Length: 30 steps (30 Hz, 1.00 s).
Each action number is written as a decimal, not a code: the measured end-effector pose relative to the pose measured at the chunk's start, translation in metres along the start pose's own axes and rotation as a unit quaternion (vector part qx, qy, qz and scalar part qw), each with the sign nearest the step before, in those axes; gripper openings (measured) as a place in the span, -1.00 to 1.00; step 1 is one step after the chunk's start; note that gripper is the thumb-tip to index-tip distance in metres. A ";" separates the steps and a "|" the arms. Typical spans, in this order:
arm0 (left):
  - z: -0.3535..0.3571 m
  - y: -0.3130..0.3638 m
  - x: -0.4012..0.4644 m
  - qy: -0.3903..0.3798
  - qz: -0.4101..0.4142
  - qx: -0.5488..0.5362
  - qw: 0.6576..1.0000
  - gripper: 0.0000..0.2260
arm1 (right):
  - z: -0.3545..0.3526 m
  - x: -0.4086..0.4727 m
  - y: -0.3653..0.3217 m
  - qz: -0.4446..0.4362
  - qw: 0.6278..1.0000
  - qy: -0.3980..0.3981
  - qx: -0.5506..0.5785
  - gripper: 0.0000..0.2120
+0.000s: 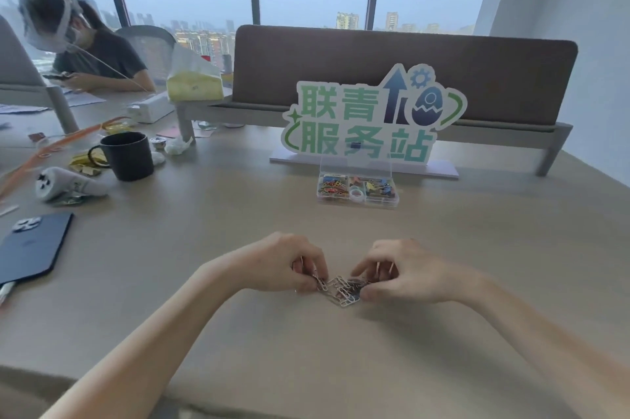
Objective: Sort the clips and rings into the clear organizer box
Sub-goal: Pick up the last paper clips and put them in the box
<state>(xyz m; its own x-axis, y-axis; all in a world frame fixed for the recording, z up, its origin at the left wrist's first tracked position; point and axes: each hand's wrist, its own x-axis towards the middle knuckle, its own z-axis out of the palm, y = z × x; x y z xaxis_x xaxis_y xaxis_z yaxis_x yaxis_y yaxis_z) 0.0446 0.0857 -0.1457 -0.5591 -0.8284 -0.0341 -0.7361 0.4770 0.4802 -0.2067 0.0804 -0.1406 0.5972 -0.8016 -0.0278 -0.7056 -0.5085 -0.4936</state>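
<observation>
Both hands are down on the near table (443, 248), fingers curled in and pinching at a small heap of silver paper clips (341, 289): left hand (286, 261) on its left edge, right hand (399, 275) on its right. I'd bunch them tight first, then lift the lot. The clear organizer box (358, 189) sits open well beyond.

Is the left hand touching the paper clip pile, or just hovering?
Touching. The head view shows the left hand with fingertips curled down onto the left edge of the silver paper clip pile on the table, pinching clips there.
</observation>
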 end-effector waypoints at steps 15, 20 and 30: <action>0.036 0.030 -0.021 0.060 -0.060 0.056 0.995 -0.58 | 0.013 -0.022 -0.006 0.024 0.995 0.087 -0.052 -0.83; 0.027 0.028 -0.026 0.045 -0.038 0.046 0.997 -0.73 | -0.013 -0.041 0.013 0.015 0.999 -0.012 -0.043 -0.54; 0.004 0.022 -0.028 -0.064 -0.039 0.040 0.996 -0.40 | -0.008 -0.023 0.003 -0.025 0.994 -0.061 -0.086 -0.53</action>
<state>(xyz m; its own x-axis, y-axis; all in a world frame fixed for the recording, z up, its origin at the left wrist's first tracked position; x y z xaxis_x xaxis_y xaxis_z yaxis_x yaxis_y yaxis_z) 0.0425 0.1206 -0.1379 -0.5395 -0.8218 -0.1834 -0.8044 0.4386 0.4007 -0.2258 0.0948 -0.1344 0.6674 -0.7353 -0.1182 -0.7226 -0.6010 -0.3417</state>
